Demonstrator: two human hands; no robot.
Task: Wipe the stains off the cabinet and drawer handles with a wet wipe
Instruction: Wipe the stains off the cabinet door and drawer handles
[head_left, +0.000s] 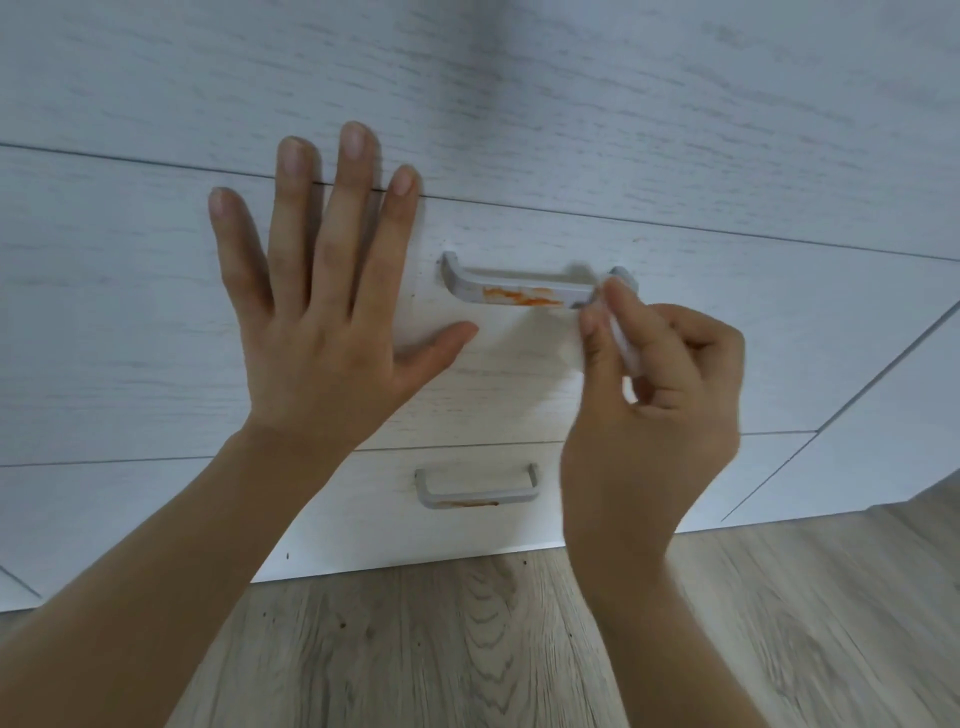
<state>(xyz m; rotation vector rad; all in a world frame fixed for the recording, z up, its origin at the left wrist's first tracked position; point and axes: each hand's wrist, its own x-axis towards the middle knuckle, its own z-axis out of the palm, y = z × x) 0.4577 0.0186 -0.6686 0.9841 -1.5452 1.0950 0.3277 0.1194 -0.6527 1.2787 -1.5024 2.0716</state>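
Note:
A grey drawer handle (519, 288) on the white drawer front (727, 338) carries an orange smear along its bar. My right hand (660, 395) pinches a folded white wet wipe (623, 348) and touches it to the handle's right end. My left hand (322, 312) lies flat with fingers spread on the drawer front, just left of the handle. Below, a second grey handle (475, 491) on the lower drawer has an orange stain on its lower bar.
White wood-grain cabinet fronts (519, 104) fill the upper view, with another cabinet panel (883, 441) at the right. A light wooden floor (467, 649) runs under the drawers.

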